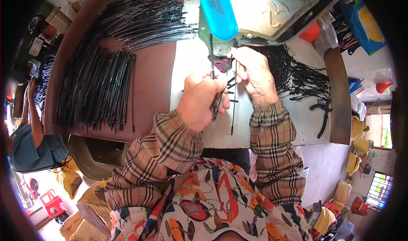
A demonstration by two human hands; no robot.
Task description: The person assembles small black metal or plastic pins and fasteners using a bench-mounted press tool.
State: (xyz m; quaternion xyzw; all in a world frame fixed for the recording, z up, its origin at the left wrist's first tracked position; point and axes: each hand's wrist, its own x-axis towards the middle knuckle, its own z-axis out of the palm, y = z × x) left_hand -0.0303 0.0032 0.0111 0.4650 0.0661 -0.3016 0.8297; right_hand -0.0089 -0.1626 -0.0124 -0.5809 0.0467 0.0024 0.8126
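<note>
My left hand [196, 97] is closed around a thin black strap [212, 50], whose upper length stands out above my fingers. Close beside it, my right hand [257, 76] pinches the upper end of another slim black piece, just below the blue, rounded machine part [218, 14]. A few more black pieces cross under and between my hands, one hanging down to a small tip [232, 126]. Which of these pieces each hand grips is partly hidden by my fingers. A small dark pink cloth [221, 64] shows behind them.
Neat rows of black straps [97, 90] lie on the brown board [155, 79] at left, with a fanned stack [144, 20] behind. A looser heap [293, 73] and a black-handled tool [322, 113] lie at right. A metal machine plate [276, 9] stands at the back. At far left sits another person [36, 143].
</note>
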